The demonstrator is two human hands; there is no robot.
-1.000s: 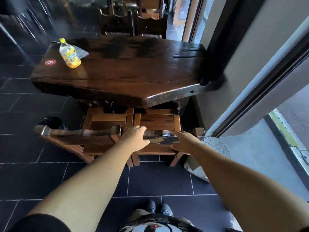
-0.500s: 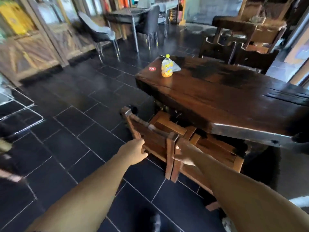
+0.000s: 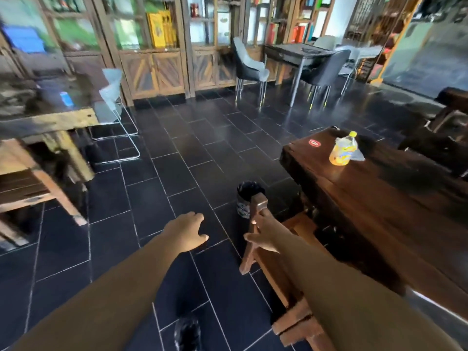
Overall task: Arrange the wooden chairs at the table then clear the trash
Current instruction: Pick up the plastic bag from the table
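A dark wooden table [image 3: 385, 198] fills the right side. Two wooden chairs [image 3: 283, 272] stand pushed under its near edge. My right hand [image 3: 263, 236] rests against the back rail of the left chair, fingers spread, not clearly gripping. My left hand [image 3: 187, 231] hovers over the floor to the left of that chair, fingers apart and empty. On the table's far corner stands a plastic bottle [image 3: 342, 150] with a yellow cap and orange drink, with a clear wrapper [image 3: 358, 154] beside it.
A small dark bin [image 3: 247, 198] sits on the black tiled floor by the table's corner. Another wooden table [image 3: 50, 122] and chair [image 3: 27, 186] stand at left. Grey chairs [image 3: 249, 67] and a grey table [image 3: 301, 55] are further back, before bookcases.
My view has swung left, from facing the table to looking across the room. My left hand has let go of the chair back and now hangs free; my right hand stays on the chair.
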